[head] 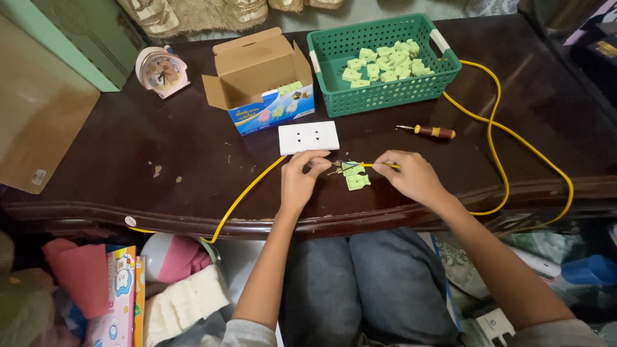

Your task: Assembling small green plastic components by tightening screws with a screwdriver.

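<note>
Near the tabletop's [193, 160] front edge, the left hand [301, 177] pinched the yellow cable's [247, 193] stripped end while the right hand [411, 177] pinched a thin yellow tool [379, 166]. Between both grips lay the green socket piece [355, 177], long axis running left-right, about equally near each hand.

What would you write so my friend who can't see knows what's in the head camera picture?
Two hands, left hand and right hand, pinch a yellow cable and small green plastic parts at the edge of a dark wooden table. Behind them lie a white socket plate, a screwdriver, an open cardboard box and a green basket of green parts.
</note>
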